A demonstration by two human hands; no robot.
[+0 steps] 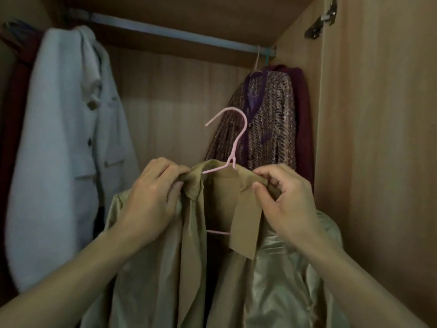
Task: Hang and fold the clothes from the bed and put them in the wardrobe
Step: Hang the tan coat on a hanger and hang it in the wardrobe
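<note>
A tan coat (194, 268) with a shiny lining hangs on a pink hanger (233, 143) in front of the open wardrobe. My left hand (151, 200) pinches the coat's collar at the left shoulder. My right hand (283, 200) pinches the collar on the right side. The hanger's hook points up and left, well below the metal rail (165, 31), touching nothing. The hanger's lower bar shows between the open coat fronts.
A white buttoned jacket (66, 150) hangs at the left of the rail, with dark red clothes behind it. A patterned purple cardigan (267, 119) and a maroon garment hang at the right. The wardrobe side wall (378, 162) stands close on the right.
</note>
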